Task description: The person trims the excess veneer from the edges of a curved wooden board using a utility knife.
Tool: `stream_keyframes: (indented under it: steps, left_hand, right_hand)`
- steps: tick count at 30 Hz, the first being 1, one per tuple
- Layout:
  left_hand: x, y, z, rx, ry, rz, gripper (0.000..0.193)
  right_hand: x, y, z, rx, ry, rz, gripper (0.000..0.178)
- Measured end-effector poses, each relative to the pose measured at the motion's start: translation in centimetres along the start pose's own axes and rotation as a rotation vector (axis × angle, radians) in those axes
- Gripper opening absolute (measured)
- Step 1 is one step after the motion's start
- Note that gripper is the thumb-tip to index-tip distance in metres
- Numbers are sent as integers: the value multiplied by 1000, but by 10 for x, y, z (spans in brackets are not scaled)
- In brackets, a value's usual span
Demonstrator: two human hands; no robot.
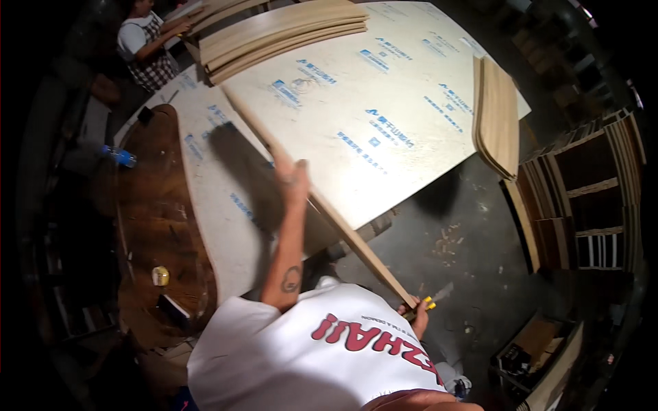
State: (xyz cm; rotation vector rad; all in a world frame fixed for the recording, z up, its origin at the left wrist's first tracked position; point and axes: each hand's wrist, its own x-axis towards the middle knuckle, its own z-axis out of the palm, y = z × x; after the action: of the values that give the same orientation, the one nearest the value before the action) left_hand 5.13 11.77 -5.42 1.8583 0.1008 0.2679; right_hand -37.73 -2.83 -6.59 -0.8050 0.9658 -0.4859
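A long wooden panel [356,248], seen along its narrow edge, slants across the view from the far left to the near right. My left hand [293,175] is closed over its upper edge near the middle, arm stretched out. At the panel's near right end, my right hand [419,318] is closed around a small yellow-and-dark tool [430,302], whose kind I cannot make out. That hand is beside the panel's end; its fingers are partly hidden. Beneath the panel's far part lies a large white tabletop board [329,137] with blue print.
Curved wooden panels are stacked at the back [288,34] and at the right [497,116]. A dark brown wooden slab [157,212] bears a yellow tape roll [160,276]. A blue bottle [122,157], shelves [593,192] and an open box [534,353] stand around. A person [147,44] works far left.
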Motion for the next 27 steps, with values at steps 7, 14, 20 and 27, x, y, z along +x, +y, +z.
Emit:
stream_keyframes:
  steps: [7,14,20,27]
  left_hand:
    - [-34,12,128,142,-204,234,88]
    - [-90,12,244,599,-610,250,89]
    - [-102,-60,279,612,-739,546,78]
    - [-102,-131,127,714,-769,564,63]
  right_hand:
    - [-30,16,-8,-120,152,128,38]
    - [-2,50,-64,-43,87,310,29]
    - [22,99,-14,-249,-8,351,24]
    - [25,164,12,-372,-6,349,29]
